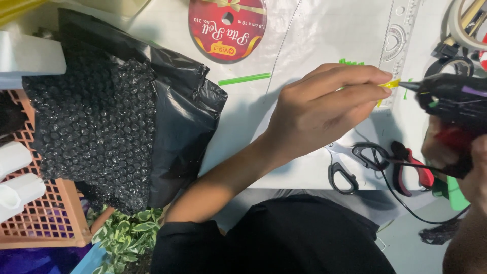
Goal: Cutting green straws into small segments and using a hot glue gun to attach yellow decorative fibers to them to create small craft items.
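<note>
My left hand (324, 109) reaches across the white table and pinches a small yellow piece (390, 84) between its fingertips. My right hand (474, 170) grips a black glue gun (449, 101) by its handle. The gun's nozzle points left and touches the tip of the yellow piece. A black cord runs down from the gun.
A green stick (244, 79) lies on the white table sheet (304, 45). A red ribbon roll (227, 28) is at the top, a clear ruler (401, 35) beside it. Black scissors (341, 170) and red-handled scissors (413, 170) lie near the front edge. Black bubble wrap (96, 127) and an orange basket (45, 218) are left.
</note>
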